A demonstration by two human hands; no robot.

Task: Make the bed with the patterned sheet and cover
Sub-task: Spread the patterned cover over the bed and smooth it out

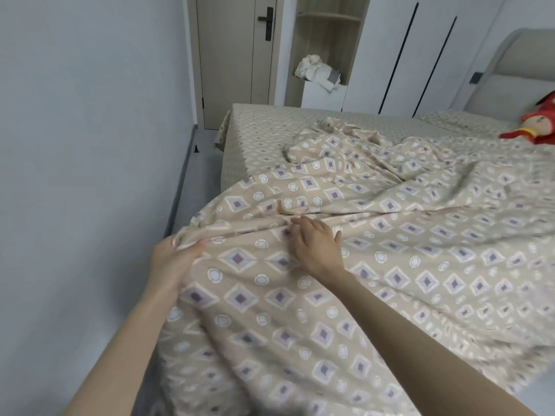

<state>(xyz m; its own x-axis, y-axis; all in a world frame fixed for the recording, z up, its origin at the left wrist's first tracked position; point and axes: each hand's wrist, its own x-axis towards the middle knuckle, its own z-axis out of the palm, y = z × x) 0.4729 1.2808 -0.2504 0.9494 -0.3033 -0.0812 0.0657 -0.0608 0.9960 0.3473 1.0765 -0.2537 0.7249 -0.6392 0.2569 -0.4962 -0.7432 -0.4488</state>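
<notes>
A beige cover (390,241) printed with purple diamonds and white circles lies rumpled across the bed, bunched toward the middle. Beneath it a fitted sheet (258,127) with a finer pattern lies flat over the mattress. My left hand (174,259) grips the cover's edge at the bed's left side and lifts it off the mattress. My right hand (315,241) rests on top of the cover just to the right, fingers curled over a fold; whether they pinch the fabric is unclear.
A red soft toy (537,124) lies near the padded headboard (516,73) at the right. A narrow floor strip (204,151) runs between bed and left wall. Beyond the bed stand a door (234,55), a shelf unit holding crumpled cloth (318,72), and wardrobe doors.
</notes>
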